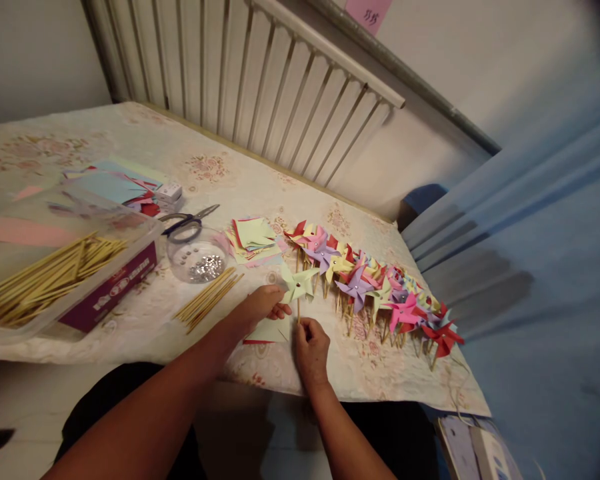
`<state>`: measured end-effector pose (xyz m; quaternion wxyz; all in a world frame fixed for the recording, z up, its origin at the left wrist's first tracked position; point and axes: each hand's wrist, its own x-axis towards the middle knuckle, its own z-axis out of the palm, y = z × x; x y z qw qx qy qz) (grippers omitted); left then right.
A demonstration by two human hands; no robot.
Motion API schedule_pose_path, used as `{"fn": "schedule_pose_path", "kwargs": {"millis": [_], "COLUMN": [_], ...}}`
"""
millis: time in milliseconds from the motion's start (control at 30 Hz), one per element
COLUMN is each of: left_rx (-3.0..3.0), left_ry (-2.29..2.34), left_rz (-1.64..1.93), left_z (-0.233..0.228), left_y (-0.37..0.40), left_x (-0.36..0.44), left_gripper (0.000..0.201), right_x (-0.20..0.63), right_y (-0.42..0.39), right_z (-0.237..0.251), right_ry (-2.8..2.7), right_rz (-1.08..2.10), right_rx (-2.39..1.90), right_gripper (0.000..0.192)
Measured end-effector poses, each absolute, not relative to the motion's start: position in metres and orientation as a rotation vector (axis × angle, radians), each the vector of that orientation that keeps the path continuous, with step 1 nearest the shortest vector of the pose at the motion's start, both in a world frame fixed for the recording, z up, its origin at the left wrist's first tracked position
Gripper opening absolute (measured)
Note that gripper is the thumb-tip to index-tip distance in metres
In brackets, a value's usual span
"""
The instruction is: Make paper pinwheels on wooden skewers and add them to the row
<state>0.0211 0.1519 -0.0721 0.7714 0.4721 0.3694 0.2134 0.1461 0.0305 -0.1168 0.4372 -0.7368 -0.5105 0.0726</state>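
Observation:
A pale green paper pinwheel (305,283) with a silver stud in its middle stands upright on a thin wooden stick, just above the table edge. My right hand (313,348) is closed around the lower part of that stick. At the pinwheel's left blade, the thumb and curled fingers of my left hand (266,304) are closed on the paper. Beneath my hands lie cut paper squares (270,331), pale green with a red one showing. Left of them is a small row of loose wooden sticks (207,300).
Many finished pinwheels (357,287) are bunched to the right. Stacked coloured paper (254,235), a clear round tub (197,259) of silver studs and scissors (190,221) lie behind. A plastic box (145,233) with sticks stands left. A blue curtain (545,267) hangs right.

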Motion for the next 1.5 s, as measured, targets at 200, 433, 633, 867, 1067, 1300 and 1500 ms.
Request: {"fn": "schedule_pose_path", "kwargs": {"millis": [200, 433, 633, 867, 1067, 1300, 1500], "left_rx": [1.048, 1.042, 1.049, 0.972, 0.916, 0.914, 0.938], "left_ry": [0.794, 0.839, 0.889, 0.870, 0.845, 0.832, 0.801], "left_rz": [0.460, 0.505, 0.615, 0.765, 0.871, 0.920, 0.949], "left_z": [-0.076, -0.074, -0.072, -0.071, -0.069, -0.070, -0.067], "left_y": [0.154, 0.152, 0.158, 0.166, 0.172, 0.174, 0.176], "left_x": [0.023, 0.022, 0.018, 0.012, 0.008, 0.008, 0.008], "left_gripper": [0.012, 0.026, 0.024, 0.026, 0.037, 0.044, 0.038], "right_x": [0.147, 0.145, 0.146, 0.145, 0.145, 0.145, 0.146], "right_y": [0.031, 0.031, 0.031, 0.031, 0.032, 0.031, 0.031], "right_z": [-0.117, -0.116, -0.117, -0.117, -0.115, -0.116, -0.118], "right_ry": [-1.270, -1.259, -1.263, -1.250, -1.259, -1.263, -1.283], "right_rz": [0.184, 0.193, 0.190, 0.218, 0.208, 0.201, 0.196], "right_rx": [-1.828, -1.823, -1.814, -1.828, -1.834, -1.814, -1.840], "right_gripper": [0.019, 0.018, 0.018, 0.018, 0.017, 0.017, 0.017]}}
